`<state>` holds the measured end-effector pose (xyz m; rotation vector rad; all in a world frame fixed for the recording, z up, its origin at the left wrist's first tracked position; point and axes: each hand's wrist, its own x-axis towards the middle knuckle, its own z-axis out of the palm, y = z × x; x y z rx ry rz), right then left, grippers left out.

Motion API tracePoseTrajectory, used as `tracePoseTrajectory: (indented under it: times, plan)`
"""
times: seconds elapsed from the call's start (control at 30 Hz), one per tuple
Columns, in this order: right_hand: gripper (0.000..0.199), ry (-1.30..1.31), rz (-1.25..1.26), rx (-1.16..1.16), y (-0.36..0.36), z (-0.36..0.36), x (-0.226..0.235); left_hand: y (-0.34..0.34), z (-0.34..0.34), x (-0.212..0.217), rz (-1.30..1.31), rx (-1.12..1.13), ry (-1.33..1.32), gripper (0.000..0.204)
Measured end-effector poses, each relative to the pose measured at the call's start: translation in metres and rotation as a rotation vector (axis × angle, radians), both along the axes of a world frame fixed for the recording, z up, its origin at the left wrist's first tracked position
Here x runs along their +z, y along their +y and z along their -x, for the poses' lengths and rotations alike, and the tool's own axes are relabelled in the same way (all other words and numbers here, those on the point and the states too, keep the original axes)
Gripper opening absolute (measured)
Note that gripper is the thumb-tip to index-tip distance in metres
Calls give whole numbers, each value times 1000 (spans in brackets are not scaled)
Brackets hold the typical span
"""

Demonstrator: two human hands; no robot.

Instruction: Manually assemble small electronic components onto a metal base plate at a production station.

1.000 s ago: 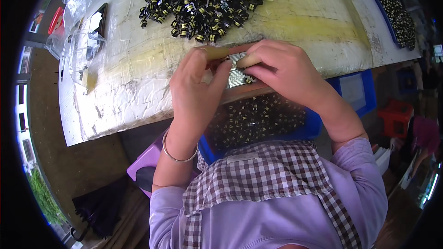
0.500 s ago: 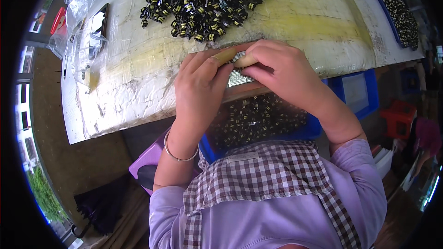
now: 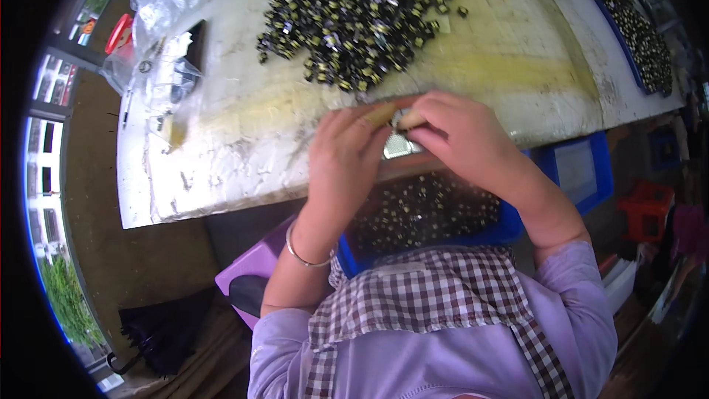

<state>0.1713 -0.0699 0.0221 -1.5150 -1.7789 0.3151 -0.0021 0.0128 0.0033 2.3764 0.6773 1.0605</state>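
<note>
1. Two hands meet at the near edge of the worn white table [image 3: 244, 140]: my left hand [image 3: 347, 159] and right hand [image 3: 473, 144], fingers pressed together, pinch a small silvery metal part [image 3: 399, 146] between them.
2. I judge the part light, stiff and slick; I would take hold by its edges, fingertips only.
3. Far of the hands lies a heap of small black-and-yellow components [image 3: 362, 18]; more fill the blue bin [image 3: 509, 225] near my lap.
4. Clear plastic bags [image 3: 166, 0] sit far left.
</note>
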Motion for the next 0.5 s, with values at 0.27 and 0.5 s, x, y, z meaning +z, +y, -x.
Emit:
tracePoseTrajectory:
  times: [0.27,0.5]
  plan:
    - [11,-72,43,-65,-7,11,8,-7,0,-1,13,9,-24,26]
    - [14,-40,-13,-121,-8,13,-4,-5,1,-2,5,10,-22,26]
